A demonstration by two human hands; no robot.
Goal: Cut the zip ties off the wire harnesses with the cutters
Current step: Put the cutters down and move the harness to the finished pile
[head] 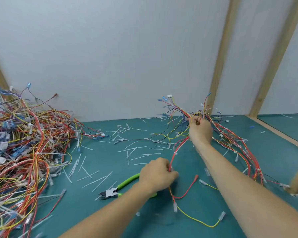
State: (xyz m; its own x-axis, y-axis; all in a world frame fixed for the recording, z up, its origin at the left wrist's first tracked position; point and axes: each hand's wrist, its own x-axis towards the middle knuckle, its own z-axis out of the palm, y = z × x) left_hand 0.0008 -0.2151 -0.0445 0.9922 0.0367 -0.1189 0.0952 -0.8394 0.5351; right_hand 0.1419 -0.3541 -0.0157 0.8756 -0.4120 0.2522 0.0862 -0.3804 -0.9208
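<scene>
While the green-handled cutters (118, 188) lie untouched on the mat at 7 o'clock of our left hand (157, 173), that hand pinches a red wire of the harness (179, 148). Farther out at 1 o'clock, our right hand (200, 130) grips the harness bundle, fingers curled tight; cut zip ties (136, 150) litter the mat, wire pile (24, 143) at 9 o'clock.

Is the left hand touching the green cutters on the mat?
Cannot tell. In the head view the left hand pinches a red wire harness and covers part of the cutters' green handles, so neither contact nor a gap shows.
</scene>
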